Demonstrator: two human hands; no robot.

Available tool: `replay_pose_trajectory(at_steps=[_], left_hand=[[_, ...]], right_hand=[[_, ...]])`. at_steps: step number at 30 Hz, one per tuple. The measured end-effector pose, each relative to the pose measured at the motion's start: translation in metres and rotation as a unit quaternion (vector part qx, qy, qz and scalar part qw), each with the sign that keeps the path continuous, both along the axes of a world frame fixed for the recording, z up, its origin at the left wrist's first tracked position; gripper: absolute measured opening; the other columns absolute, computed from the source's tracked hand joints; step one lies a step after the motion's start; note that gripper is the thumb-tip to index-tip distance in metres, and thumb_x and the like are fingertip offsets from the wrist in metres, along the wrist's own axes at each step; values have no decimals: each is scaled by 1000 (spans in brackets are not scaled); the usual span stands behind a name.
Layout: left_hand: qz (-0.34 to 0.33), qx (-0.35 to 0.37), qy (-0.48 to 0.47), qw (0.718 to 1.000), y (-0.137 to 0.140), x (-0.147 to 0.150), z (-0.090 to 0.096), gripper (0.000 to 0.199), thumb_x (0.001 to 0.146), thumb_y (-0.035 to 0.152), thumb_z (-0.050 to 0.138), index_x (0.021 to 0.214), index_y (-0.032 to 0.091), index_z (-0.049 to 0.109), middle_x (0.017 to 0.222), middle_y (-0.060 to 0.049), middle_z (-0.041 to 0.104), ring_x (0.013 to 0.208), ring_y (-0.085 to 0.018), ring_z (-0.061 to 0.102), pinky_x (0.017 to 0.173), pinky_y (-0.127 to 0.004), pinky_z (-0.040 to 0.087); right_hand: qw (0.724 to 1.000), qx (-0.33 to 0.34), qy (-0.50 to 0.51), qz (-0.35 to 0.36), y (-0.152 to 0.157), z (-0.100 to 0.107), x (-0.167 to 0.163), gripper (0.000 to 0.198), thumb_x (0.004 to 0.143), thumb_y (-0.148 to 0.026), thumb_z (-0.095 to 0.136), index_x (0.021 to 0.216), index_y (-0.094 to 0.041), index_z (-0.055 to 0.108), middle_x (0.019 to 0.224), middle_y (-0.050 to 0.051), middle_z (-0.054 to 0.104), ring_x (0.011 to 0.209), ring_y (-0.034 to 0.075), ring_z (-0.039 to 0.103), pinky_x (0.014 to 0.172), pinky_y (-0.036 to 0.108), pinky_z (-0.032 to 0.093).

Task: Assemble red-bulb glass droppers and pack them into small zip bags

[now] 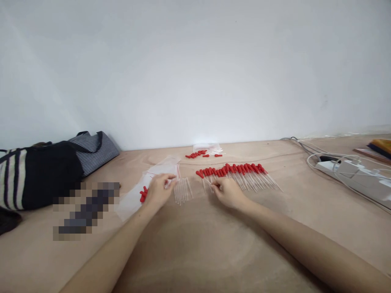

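Note:
My left hand (160, 189) is over the edge of a clear plastic bag (126, 205), its fingers curved and apart, close to a row of bare clear tubes (182, 191). Several red rubber bulbs (143, 194) lie on the bag, partly behind that hand. My right hand (229, 192) has thumb and fingers pinched on the lower, tube part of a dropper at the left end of a long row. These droppers (249, 175) lie side by side, red bulbs away from me and clear tips towards me. The right fingertips partly hide the held tube.
Farther back lie more red bulbs (195, 154) and a small bag (203, 147) with thin tubes. A white power strip (356, 177) with cables is on the right. A dark striped bag (50, 171) and a blurred-out object (88, 209) lie left. The wall (195, 73) bounds the table.

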State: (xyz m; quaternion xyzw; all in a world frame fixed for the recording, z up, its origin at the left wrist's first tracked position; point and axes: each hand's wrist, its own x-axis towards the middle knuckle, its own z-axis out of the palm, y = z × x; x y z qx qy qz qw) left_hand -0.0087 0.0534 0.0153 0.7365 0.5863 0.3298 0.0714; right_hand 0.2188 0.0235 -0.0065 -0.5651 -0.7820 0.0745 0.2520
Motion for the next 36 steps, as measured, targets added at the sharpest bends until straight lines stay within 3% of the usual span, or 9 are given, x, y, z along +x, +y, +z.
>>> replay_pose_trajectory(at_steps=[2,4,11,17,21,24,29,33,36], left_hand=[[76,41,125,988,8,-18,6,20,73,31,52,80,19,66,90,-8,62,93,-28,51,81,-42,35],[112,28,195,974,12,-31,8,20,73,36,53,77,22,67,92,-8,62,96,-30,48,79,-43,33],[123,-18,257,958,14,-33,2,21,74,34,50,78,23,67,94,-8,63,95,-29,49,75,-39,30],[148,-21,246,958,20,-31,-4,24,73,34,49,70,19,67,86,-12,65,89,-32,52,72,-42,31],[143,-3,233,962,21,-30,-6,24,74,33,47,67,18,65,85,-13,64,89,-33,51,71,-44,32],[132,29,209,968,19,-29,-6,23,77,31,44,70,17,62,85,-12,64,90,-33,51,72,-44,32],[82,71,162,981,18,-24,-7,17,80,26,42,82,17,56,84,-8,63,86,-25,52,74,-35,38],[46,101,116,987,13,-15,-10,24,81,21,39,101,13,50,91,-9,57,86,-21,53,76,-30,41],[-16,116,60,991,6,-8,-10,23,81,19,37,98,15,53,90,-8,53,87,-20,53,77,-31,42]], right_hand=[[997,-30,-13,-63,9,2,-16,23,80,-21,39,73,-18,61,72,4,64,67,14,57,60,23,33],[993,-41,-31,-105,16,3,-31,22,79,-21,40,75,-18,61,74,5,65,72,16,58,62,25,32],[985,-36,-58,-160,30,-2,-52,24,73,-21,44,93,-12,54,81,11,65,80,23,58,73,34,27],[983,-30,-74,-168,32,0,-58,23,75,-24,43,92,-12,52,81,12,64,77,22,58,75,36,24],[989,-4,-90,-115,28,7,-71,23,77,-27,40,89,-14,56,88,12,63,83,22,56,76,37,25],[989,-41,-105,-92,30,12,-84,25,77,-29,40,82,-15,60,91,13,63,85,23,56,77,39,25],[985,-92,-107,-101,40,15,-97,22,73,-26,46,80,-15,63,86,14,65,81,24,58,81,41,25],[982,-117,-95,-115,50,14,-97,20,71,-25,48,81,-16,64,86,12,66,80,24,59,82,43,25],[982,-119,-78,-126,53,14,-94,22,73,-26,47,83,-15,63,86,13,66,79,24,60,82,43,27]])
